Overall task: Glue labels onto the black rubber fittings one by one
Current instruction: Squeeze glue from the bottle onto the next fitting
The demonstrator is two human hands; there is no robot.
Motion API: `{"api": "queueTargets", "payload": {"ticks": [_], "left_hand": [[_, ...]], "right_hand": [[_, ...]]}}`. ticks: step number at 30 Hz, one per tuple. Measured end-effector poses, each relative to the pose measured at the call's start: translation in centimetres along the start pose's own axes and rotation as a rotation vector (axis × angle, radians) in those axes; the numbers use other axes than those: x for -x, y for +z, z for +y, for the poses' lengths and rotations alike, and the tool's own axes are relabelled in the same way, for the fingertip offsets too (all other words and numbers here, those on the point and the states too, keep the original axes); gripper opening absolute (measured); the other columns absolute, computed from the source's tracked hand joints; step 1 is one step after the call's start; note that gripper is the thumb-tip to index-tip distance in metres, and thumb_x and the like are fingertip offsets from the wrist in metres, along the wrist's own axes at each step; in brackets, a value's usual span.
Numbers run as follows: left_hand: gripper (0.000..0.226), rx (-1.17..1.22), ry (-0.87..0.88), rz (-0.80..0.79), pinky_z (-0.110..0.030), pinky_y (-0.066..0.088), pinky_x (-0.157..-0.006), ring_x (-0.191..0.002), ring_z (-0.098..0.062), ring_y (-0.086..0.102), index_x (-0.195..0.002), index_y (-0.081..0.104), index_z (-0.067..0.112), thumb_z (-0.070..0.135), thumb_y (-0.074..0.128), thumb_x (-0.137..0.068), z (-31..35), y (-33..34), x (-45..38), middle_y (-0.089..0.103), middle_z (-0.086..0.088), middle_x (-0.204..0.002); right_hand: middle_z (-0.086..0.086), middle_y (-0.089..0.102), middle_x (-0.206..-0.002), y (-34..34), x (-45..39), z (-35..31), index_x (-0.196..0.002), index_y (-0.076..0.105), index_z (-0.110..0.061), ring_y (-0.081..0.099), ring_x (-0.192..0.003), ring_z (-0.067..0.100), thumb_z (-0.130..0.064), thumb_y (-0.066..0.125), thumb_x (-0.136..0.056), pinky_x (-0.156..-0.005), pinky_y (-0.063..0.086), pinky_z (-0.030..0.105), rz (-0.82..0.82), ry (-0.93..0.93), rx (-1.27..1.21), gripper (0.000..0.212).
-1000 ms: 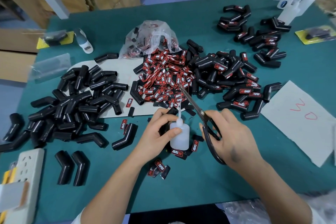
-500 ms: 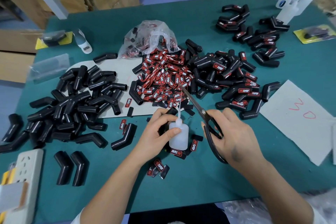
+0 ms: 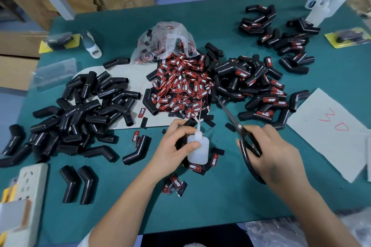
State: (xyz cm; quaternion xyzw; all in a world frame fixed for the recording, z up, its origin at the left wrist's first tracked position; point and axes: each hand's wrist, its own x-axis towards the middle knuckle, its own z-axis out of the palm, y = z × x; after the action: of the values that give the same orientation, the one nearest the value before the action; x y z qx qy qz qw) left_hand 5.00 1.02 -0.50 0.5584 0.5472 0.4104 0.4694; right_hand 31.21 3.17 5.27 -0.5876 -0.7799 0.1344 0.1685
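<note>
Seemingly between labels, a person sits at a green table [image 3: 251,196] seen from above, both hands near the front edge. Their left hand [image 3: 174,152] wraps its curled fingers around a small white glue bottle [image 3: 198,151] standing upright, its thin nozzle pointing to twelve o'clock. Their right hand [image 3: 275,156] grips black scissors [image 3: 244,138] by the handles, the closed blades aimed toward eleven o'clock, tips near the bottle's nozzle. A heap of red and black labels [image 3: 180,88] lies just beyond the bottle at twelve o'clock, spilling from a clear plastic bag [image 3: 166,42]. Plain black rubber fittings [image 3: 84,110] are piled at nine to ten o'clock; fittings already labelled [image 3: 259,90] lie at one o'clock, more at two o'clock further back. A few loose labels rest around the bottle's base. White paper with red marks [image 3: 331,132] lies at three o'clock. No fitting is in either hand, so gluing appears paused; the scissors may be meant for trimming or clearing the nozzle, though that is a guess. Next, the blades would need careful lining up with the narrow tip while the left hand keeps the bottle steady and unsqueezed.
</note>
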Motion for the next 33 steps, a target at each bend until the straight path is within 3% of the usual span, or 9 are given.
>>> {"api": "queueTargets", "payload": {"ticks": [6, 11, 15, 18, 21, 23, 27, 30, 33], "left_hand": [[0.023, 0.002, -0.015, 0.026, -0.012, 0.037, -0.098, -0.116, -0.001, 0.051, -0.108, 0.068, 0.038, 0.048, 0.067, -0.087, 0.0, -0.1, -0.2, 0.049, 0.007, -0.119], [0.018, 0.024, -0.008, 0.066, -0.007, 0.037, -0.093, -0.107, 0.01, 0.05, -0.104, 0.068, 0.052, 0.046, 0.069, -0.087, 0.1, -0.2, -0.3, 0.049, 0.005, -0.116], [0.02, 0.025, -0.014, 0.112, -0.008, 0.037, -0.094, -0.106, 0.008, 0.051, -0.101, 0.067, 0.062, 0.049, 0.069, -0.086, 0.1, -0.3, -0.4, 0.049, 0.003, -0.115], [0.021, 0.042, 0.004, 0.162, -0.011, 0.04, -0.094, -0.104, 0.004, 0.054, -0.102, 0.068, 0.06, 0.047, 0.07, -0.086, 0.1, -0.1, -0.5, 0.052, 0.009, -0.113], [0.019, 0.06, 0.031, 0.238, -0.014, 0.041, -0.092, -0.101, 0.0, 0.056, -0.105, 0.07, 0.047, 0.043, 0.07, -0.086, 0.1, 0.1, -0.6, 0.051, 0.023, -0.104], [0.02, 0.064, 0.053, 0.285, -0.014, 0.041, -0.094, -0.103, 0.0, 0.056, -0.103, 0.07, 0.052, 0.042, 0.07, -0.086, 0.4, 0.3, -0.5, 0.051, 0.029, -0.104], [0.028, 0.071, 0.056, 0.332, -0.017, 0.042, -0.101, -0.116, -0.007, 0.056, -0.114, 0.068, 0.059, 0.04, 0.062, -0.094, 0.8, -0.3, -0.6, 0.054, 0.021, -0.115], [0.037, 0.126, 0.078, 0.332, -0.021, 0.045, -0.105, -0.122, -0.012, 0.059, -0.139, 0.066, 0.033, 0.019, 0.048, -0.11, 0.4, -1.0, -0.6, 0.055, -0.006, -0.127], [0.044, 0.19, 0.076, 0.335, -0.026, 0.055, -0.089, -0.106, -0.019, 0.068, -0.144, 0.057, 0.028, 0.003, 0.04, -0.112, 0.0, -1.3, -1.0, 0.065, -0.011, -0.121]], "right_hand": [[0.001, 0.046, -0.083, 0.8, 3.1, 3.9, -0.125, 0.071, -0.022, 0.052, -0.06, 0.033, -0.034, 0.085, -0.083, -0.041, 0.043, 0.034, -0.063, 0.025, 0.232, 0.046], [0.001, 0.05, -0.086, 0.4, 4.0, 4.7, -0.135, 0.069, -0.02, 0.056, -0.069, 0.03, -0.032, 0.082, -0.085, -0.039, 0.043, 0.031, -0.13, 0.024, 0.331, 0.053], [0.011, 0.056, -0.091, -0.9, 3.5, 4.0, -0.124, 0.074, -0.012, 0.057, -0.072, 0.035, -0.021, 0.082, -0.083, -0.045, 0.051, 0.039, -0.009, -0.105, 0.422, 0.043], [-0.001, 0.059, -0.105, -0.6, 2.1, 1.4, -0.134, 0.069, -0.025, 0.057, -0.089, 0.02, -0.03, 0.075, -0.089, -0.055, 0.048, 0.03, 0.049, -0.129, 0.152, 0.046], [-0.025, 0.052, -0.122, 1.4, -0.9, -2.5, -0.145, 0.045, -0.054, 0.058, -0.11, -0.002, -0.05, 0.066, -0.093, -0.087, 0.053, 0.025, -0.21, -0.09, -0.375, 0.056], [-0.028, 0.052, -0.123, 3.3, -3.3, -4.3, -0.135, 0.034, -0.068, 0.058, -0.118, -0.004, -0.044, 0.075, -0.093, -0.099, 0.052, 0.025, -0.365, -0.025, -0.594, 0.064], [-0.014, 0.066, -0.101, 6.2, -6.6, -5.6, -0.121, 0.055, -0.05, 0.068, -0.095, 0.004, -0.026, 0.082, -0.091, -0.085, 0.056, 0.026, -0.36, 0.043, -0.823, 0.047], [-0.019, 0.07, -0.106, 6.9, -7.5, -4.4, -0.116, 0.064, -0.038, 0.068, -0.091, 0.002, -0.012, 0.074, -0.097, -0.082, 0.053, 0.022, -0.343, 0.107, -1.025, 0.034], [-0.008, 0.07, -0.117, 6.2, -8.0, -3.0, -0.116, 0.07, -0.033, 0.066, -0.1, 0.021, -0.01, 0.064, -0.102, -0.086, 0.058, 0.031, -0.311, 0.197, -1.256, 0.027]]}}
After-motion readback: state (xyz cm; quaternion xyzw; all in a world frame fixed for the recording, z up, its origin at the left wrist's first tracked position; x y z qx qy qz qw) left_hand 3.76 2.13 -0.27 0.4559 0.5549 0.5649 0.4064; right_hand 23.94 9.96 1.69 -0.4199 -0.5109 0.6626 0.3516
